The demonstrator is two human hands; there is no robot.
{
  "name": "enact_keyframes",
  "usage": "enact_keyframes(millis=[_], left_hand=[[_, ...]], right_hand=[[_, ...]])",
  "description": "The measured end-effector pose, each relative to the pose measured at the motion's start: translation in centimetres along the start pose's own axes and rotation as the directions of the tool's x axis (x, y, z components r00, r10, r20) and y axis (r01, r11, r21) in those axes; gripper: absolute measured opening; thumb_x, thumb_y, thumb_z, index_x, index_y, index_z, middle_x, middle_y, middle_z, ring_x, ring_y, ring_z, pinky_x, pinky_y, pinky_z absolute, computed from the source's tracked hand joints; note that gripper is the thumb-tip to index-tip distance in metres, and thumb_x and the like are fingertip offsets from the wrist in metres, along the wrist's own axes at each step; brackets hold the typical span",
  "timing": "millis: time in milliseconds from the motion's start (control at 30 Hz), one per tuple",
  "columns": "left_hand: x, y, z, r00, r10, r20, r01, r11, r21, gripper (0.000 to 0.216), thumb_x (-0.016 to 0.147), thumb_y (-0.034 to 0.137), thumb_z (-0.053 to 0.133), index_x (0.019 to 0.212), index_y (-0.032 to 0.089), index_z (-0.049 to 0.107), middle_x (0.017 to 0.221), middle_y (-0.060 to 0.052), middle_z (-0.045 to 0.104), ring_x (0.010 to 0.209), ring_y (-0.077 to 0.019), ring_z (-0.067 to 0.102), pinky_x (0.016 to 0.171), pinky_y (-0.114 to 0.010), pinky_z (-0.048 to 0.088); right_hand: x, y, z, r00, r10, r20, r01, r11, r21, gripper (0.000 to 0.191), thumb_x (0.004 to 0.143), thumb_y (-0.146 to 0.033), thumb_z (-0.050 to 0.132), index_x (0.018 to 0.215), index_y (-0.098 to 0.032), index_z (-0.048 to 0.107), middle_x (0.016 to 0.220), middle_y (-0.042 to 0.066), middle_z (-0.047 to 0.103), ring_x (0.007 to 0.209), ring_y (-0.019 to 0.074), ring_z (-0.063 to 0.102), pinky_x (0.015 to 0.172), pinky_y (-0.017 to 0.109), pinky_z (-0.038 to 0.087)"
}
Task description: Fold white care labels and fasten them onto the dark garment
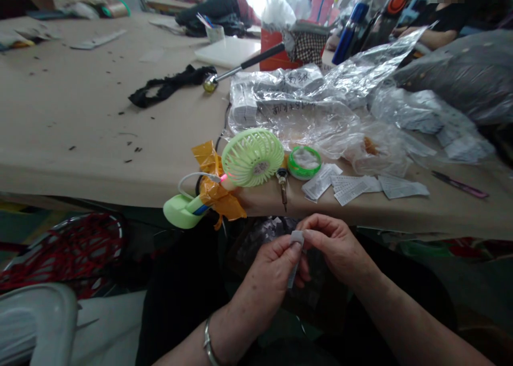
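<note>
My left hand [266,275] pinches a small folded white label [297,237] between thumb and fingers, just off the table's front edge and over my lap. Against the label's upper right side, the thumb and fingertips of my right hand [339,246] press together; part of the label is hidden by the fingers. Beyond my hands, on the table edge, lie fanned stacks of printed white labels [348,187]. A soldering iron [282,187] points toward me beside a green round tin with white wadding [304,162].
A light-green fan [254,157] is fixed to the table edge with orange tape [224,197]. Purple-handled tweezers [460,184] lie at the right. Clear plastic bags [296,115], a black cloth strip [172,85] and a black-handled rod [244,65] lie farther back. Another person [441,24] sits at the far right.
</note>
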State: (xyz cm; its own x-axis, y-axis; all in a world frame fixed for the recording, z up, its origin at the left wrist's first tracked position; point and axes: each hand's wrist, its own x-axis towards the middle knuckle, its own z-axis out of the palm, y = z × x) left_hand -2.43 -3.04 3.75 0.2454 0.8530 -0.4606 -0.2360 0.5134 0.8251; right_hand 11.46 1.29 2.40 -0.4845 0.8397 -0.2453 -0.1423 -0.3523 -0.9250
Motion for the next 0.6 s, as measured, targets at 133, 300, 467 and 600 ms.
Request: enact_keyframes(millis=[133,300,467,600], left_hand=[[-0.1,0.4,-0.3,0.994,0.102,-0.037,-0.099,0.993,0.071,0.032,0.085,0.036,0.050,0.062,0.016,0.058,0.058,0.000,0.053,0.057,-0.0117,0.048,0.057,-0.023,0.038],[0.4,0.7,-1.1,0.962,0.238,-0.135,-0.212,0.960,0.180,0.016,0.082,0.025,0.055,0.075,0.016,0.067,0.070,0.000,0.059,0.065,-0.0126,0.050,0.061,-0.023,0.039],[1.2,0.9,-2.0,0.917,0.326,-0.229,-0.257,0.923,0.286,0.014,0.081,0.026,0.057,0.082,0.018,0.070,0.076,-0.001,0.066,0.071,-0.0155,0.056,0.064,-0.023,0.043],[1.4,1.4,-2.3,0.881,0.401,-0.250,-0.289,0.876,0.385,0.014,0.081,0.025,0.058,0.080,0.019,0.069,0.071,0.000,0.065,0.067,-0.0140,0.056,0.063,-0.023,0.043]], right_hand=[[0.5,-0.6,0.7,0.997,-0.062,-0.051,0.057,0.994,-0.091,0.011,0.079,-0.027,0.062,0.072,-0.018,0.060,0.061,-0.003,0.061,0.043,0.0084,0.053,0.043,0.021,0.045],[1.2,-0.9,1.2,0.970,-0.222,-0.099,0.179,0.929,-0.324,0.008,0.079,-0.022,0.059,0.072,-0.019,0.059,0.071,-0.001,0.062,0.063,0.0109,0.056,0.058,0.021,0.047],[1.9,-0.9,1.2,0.929,-0.356,-0.101,0.243,0.793,-0.558,0.008,0.081,-0.022,0.056,0.077,-0.018,0.062,0.080,0.002,0.064,0.075,0.0145,0.059,0.070,0.025,0.047],[2.3,-0.8,1.1,0.913,-0.395,-0.099,0.257,0.748,-0.612,0.008,0.082,-0.021,0.055,0.078,-0.019,0.061,0.077,0.001,0.064,0.072,0.0139,0.059,0.068,0.024,0.047]])
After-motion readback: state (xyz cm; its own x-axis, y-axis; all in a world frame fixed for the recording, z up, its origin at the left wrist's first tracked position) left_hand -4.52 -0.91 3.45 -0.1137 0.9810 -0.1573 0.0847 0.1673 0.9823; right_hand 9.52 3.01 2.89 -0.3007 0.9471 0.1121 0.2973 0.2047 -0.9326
